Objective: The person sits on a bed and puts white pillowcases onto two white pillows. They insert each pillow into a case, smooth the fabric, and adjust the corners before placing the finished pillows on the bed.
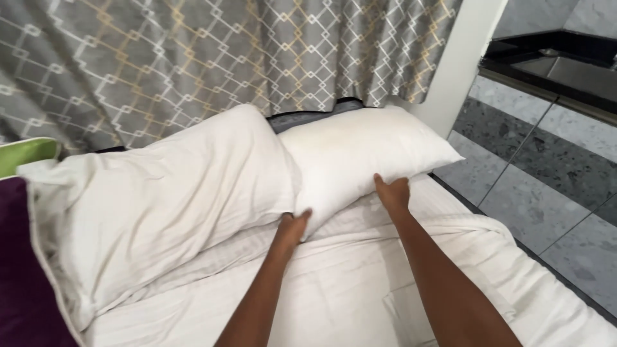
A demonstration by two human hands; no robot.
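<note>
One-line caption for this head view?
Both hands, left hand and right hand, grip the lower edge of a white pillow on a bed, beside another pillow.

Two white pillows lie at the head of the bed: a larger, rumpled pillow [160,199] on the left and a smoother, plumper pillow [360,160] on the right. Two bare hands show, a left hand [294,226] and a right hand [393,193], one on each lower corner of the right pillow. One white striped bedsheet [334,289] covers the mattress. One grey patterned curtain [193,58] hangs behind. One purple cushion [19,270] and one green cushion [22,154] sit at the left edge.
</note>
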